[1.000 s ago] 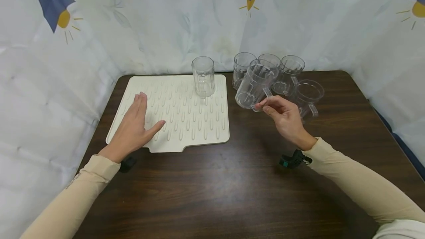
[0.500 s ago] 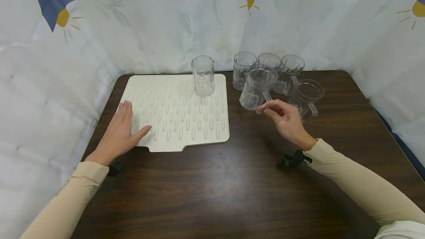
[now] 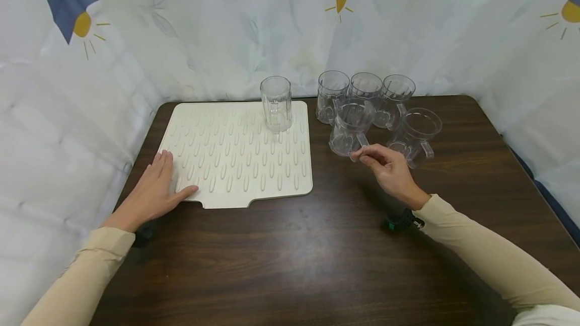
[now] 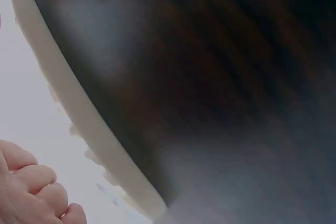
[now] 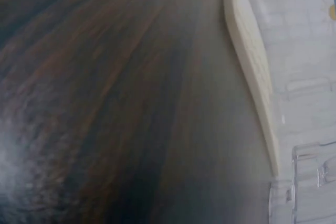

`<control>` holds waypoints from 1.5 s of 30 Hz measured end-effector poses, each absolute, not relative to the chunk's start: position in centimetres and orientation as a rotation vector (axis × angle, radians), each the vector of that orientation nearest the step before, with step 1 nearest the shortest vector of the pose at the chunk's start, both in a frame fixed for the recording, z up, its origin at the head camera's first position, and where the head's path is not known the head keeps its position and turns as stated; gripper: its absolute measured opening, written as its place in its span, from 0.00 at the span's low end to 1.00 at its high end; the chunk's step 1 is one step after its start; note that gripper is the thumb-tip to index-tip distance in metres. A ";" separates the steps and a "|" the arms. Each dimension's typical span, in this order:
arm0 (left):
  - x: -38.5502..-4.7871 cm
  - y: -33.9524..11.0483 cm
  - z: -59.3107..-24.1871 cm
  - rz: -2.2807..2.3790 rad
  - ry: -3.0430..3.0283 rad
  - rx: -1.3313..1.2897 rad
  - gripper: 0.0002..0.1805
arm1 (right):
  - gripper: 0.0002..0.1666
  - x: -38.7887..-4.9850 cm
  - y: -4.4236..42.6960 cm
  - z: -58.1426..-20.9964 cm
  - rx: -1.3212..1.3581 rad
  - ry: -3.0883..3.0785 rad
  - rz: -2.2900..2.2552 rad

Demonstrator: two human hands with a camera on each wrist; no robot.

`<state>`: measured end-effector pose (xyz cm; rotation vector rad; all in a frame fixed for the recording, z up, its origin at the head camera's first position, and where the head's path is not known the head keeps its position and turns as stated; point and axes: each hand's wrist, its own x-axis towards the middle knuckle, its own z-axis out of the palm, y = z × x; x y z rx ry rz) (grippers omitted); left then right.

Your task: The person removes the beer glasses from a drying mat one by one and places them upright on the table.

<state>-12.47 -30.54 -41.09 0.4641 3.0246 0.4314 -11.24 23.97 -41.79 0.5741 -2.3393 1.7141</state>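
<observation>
My right hand [image 3: 389, 172] pinches the handle of a clear glass mug [image 3: 346, 137], which stands upright or nearly so at or just above the table; contact with the wood cannot be told. In the right wrist view, part of a clear mug [image 5: 315, 182] shows at the lower right edge. My left hand [image 3: 149, 190] lies with straight fingers and thumb spread over the front left corner of a cream ridged draining board [image 3: 226, 165]. Its fingers also show low in the left wrist view. Another clear mug [image 3: 277, 107] stands on the board's back right part.
Behind the held mug, three clear mugs stand along the table's back edge, among them a left one [image 3: 333, 97] and a right one [image 3: 396, 99]. One more mug [image 3: 420, 132] stands to the right. A white patterned curtain [image 3: 226, 29] surrounds the dark wooden table [image 3: 290, 265].
The right hand has lowered the mug toward the table, and its tilt has lessened. My left hand has moved left and toward me, down to the board's front left corner.
</observation>
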 end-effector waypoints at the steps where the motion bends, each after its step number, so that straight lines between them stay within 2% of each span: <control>1: -12.4 -30.7 -41.1 0.434 3.015 0.460 0.63 | 0.10 -11.2 24.0 -41.9 0.574 -2.338 1.710; 45: -12.4 -32.4 -41.5 0.389 2.809 0.340 0.63 | 0.09 -11.6 26.4 -43.6 0.564 -2.315 1.720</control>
